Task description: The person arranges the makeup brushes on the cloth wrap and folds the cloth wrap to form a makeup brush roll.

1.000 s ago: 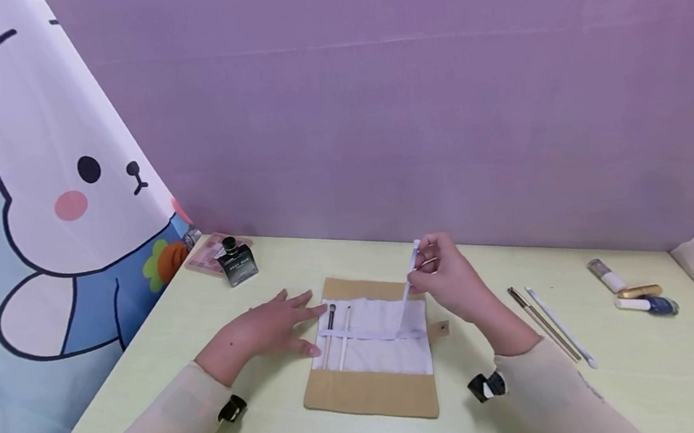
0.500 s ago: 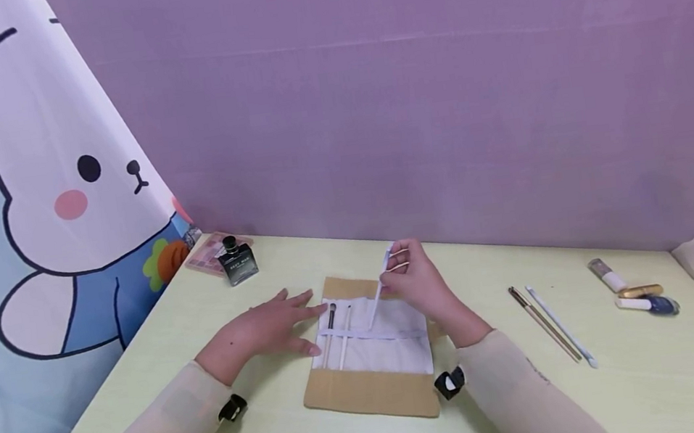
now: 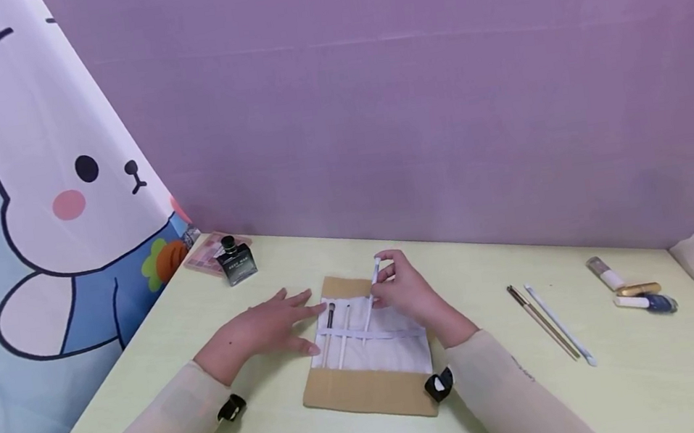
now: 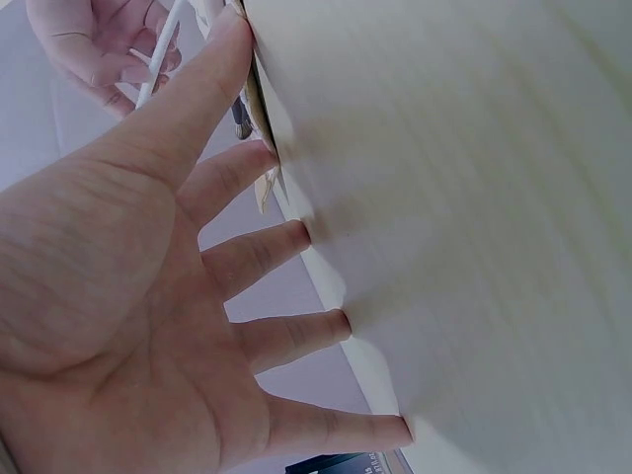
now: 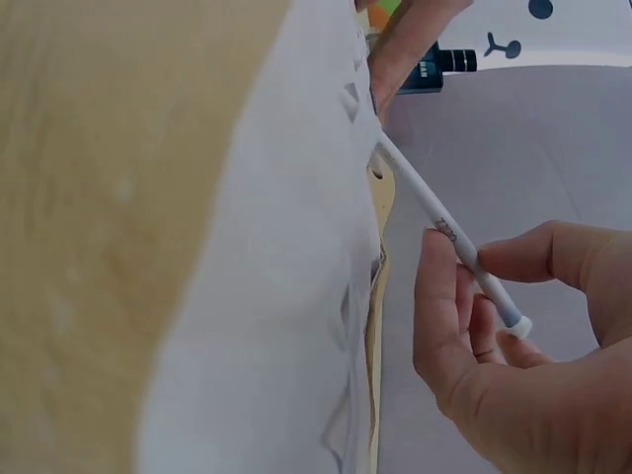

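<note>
Right hand (image 3: 405,293) pinches the white stick (image 3: 369,312) toward its upper end, thumb against fingers. Left hand (image 3: 276,326): fingers straight and spread, thumb and index at the left edge of the tan fabric pouch (image 3: 370,393), the rest down on the table (image 3: 270,431).

Stick is tilted over the pouch, right of 2 items lying in it: dark-tipped brush (image 3: 331,313) and slim brush (image 3: 347,321). Its lower end is at the pale strap (image 3: 395,333); can't tell if under or over.

Risks, my read:
1. Lower end snags or rides over the strap. Cause: high grip, tilt, strap lying flat.
2. Pouch skews or bunches if pushed. Cause: soft, rippled lining, left hand only at 1 edge, right side unheld.
3. Stick twists in the pinch. Cause: round shaft, fingertip contact only.
4. Slim brush gets nudged. Cause: tight spacing.
</note>
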`<state>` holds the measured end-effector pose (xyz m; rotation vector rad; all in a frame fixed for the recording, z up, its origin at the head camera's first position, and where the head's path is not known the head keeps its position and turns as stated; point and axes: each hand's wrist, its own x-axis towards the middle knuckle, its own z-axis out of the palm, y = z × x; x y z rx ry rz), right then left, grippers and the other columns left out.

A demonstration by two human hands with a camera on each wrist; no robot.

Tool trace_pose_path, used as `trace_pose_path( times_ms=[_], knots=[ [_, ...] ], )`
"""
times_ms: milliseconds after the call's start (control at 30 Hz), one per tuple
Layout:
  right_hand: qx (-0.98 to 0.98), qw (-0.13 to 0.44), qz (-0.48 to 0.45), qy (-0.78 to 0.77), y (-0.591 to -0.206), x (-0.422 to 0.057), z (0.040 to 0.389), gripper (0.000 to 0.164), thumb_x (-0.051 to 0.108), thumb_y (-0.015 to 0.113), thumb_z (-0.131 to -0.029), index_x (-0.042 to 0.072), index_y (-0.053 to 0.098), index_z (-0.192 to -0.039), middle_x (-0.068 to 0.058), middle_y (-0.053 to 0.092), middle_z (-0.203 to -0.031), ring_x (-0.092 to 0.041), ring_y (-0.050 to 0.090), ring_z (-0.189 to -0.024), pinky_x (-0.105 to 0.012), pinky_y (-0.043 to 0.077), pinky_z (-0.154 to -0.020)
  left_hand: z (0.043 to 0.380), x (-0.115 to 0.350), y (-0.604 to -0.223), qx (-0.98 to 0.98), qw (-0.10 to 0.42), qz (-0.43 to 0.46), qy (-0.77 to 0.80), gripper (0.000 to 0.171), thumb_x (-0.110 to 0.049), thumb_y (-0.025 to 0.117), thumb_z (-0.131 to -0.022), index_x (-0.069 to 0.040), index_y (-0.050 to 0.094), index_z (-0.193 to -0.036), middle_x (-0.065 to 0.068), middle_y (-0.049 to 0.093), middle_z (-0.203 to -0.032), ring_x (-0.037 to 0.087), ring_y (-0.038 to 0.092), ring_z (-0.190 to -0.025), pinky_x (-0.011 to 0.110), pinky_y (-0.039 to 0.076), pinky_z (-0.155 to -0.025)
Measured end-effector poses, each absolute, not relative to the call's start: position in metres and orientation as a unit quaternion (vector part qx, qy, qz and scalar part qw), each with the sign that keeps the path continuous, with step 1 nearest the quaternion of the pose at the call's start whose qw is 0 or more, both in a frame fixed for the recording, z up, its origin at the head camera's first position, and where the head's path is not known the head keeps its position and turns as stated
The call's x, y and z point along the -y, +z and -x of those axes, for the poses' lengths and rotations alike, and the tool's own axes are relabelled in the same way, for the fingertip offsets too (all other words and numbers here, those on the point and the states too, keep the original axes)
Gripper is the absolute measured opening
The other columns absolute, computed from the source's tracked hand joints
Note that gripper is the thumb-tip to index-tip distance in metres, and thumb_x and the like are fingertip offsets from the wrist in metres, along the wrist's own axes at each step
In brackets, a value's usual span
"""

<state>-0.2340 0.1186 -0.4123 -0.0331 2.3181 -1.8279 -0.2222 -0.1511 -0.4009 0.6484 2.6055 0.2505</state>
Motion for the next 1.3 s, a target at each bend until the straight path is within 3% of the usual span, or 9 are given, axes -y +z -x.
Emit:
trace_pose_path(
  times_ms=[167, 333, 567, 867, 1000, 1300],
  knots=[
    [-0.813, 0.108, 0.029, -0.572, -0.412, -0.119, 0.229, 0.060, -0.003, 0.067, -0.096, 0.004, 0.042, -0.150, -0.011, 0.055, -0.107, -0.020, 0.066, -0.086, -0.033, 0.066, -0.075, 0.221, 0.152, -0.401, -0.943, 0.220, -0.232, 0.094, 0.082, -0.058, 0.077, -0.092, -0.033, 0.045, -0.164, 0.008, 0.028, -0.179, 0.054, 0.018, -0.164, 0.078, 0.034, -0.121],
    [-0.844, 0.121, 0.041, -0.521, -0.411, -0.120, 0.227, 0.054, 0.005, 0.071, -0.097, 0.006, 0.045, -0.144, -0.011, 0.059, -0.110, -0.017, 0.060, -0.082, -0.026, 0.053, -0.067, 0.222, 0.152, -0.402, -0.943, 0.216, -0.233, 0.096, 0.083, -0.057, 0.078, -0.092, -0.033, 0.045, -0.164, 0.008, 0.028, -0.179, 0.054, 0.019, -0.164, 0.078, 0.035, -0.121],
    [-0.875, 0.138, 0.072, -0.458, -0.411, -0.119, 0.224, 0.051, 0.007, 0.076, -0.094, 0.003, 0.051, -0.138, -0.007, 0.063, -0.103, -0.016, 0.058, -0.086, -0.024, 0.047, -0.071, 0.222, 0.153, -0.402, -0.942, 0.219, -0.234, 0.098, 0.083, -0.058, 0.077, -0.092, -0.033, 0.045, -0.164, 0.009, 0.027, -0.179, 0.054, 0.018, -0.164, 0.078, 0.034, -0.121],
    [-0.896, 0.148, 0.094, -0.408, -0.409, -0.114, 0.217, 0.051, 0.009, 0.081, -0.091, 0.000, 0.056, -0.136, -0.004, 0.064, -0.094, -0.013, 0.055, -0.077, -0.024, 0.044, -0.065, 0.222, 0.152, -0.401, -0.941, 0.219, -0.239, 0.092, 0.083, -0.060, 0.076, -0.092, -0.033, 0.044, -0.164, 0.009, 0.028, -0.179, 0.055, 0.019, -0.163, 0.079, 0.035, -0.119],
    [-0.901, 0.156, 0.086, -0.394, -0.409, -0.111, 0.214, 0.052, 0.012, 0.081, -0.091, -0.001, 0.059, -0.136, -0.006, 0.068, -0.098, -0.015, 0.059, -0.081, -0.024, 0.047, -0.066, 0.223, 0.153, -0.401, -0.942, 0.221, -0.235, 0.095, 0.083, -0.060, 0.076, -0.092, -0.034, 0.044, -0.164, 0.008, 0.027, -0.180, 0.053, 0.018, -0.164, 0.079, 0.035, -0.120],
    [-0.910, 0.166, 0.079, -0.373, -0.406, -0.108, 0.209, 0.033, 0.018, 0.076, -0.096, 0.001, 0.068, -0.123, -0.008, 0.071, -0.108, -0.018, 0.063, -0.091, -0.027, 0.053, -0.073, 0.223, 0.154, -0.402, -0.942, 0.217, -0.237, 0.096, 0.083, -0.059, 0.077, -0.092, -0.033, 0.044, -0.164, 0.009, 0.027, -0.179, 0.054, 0.019, -0.164, 0.077, 0.035, -0.121]
  ],
)
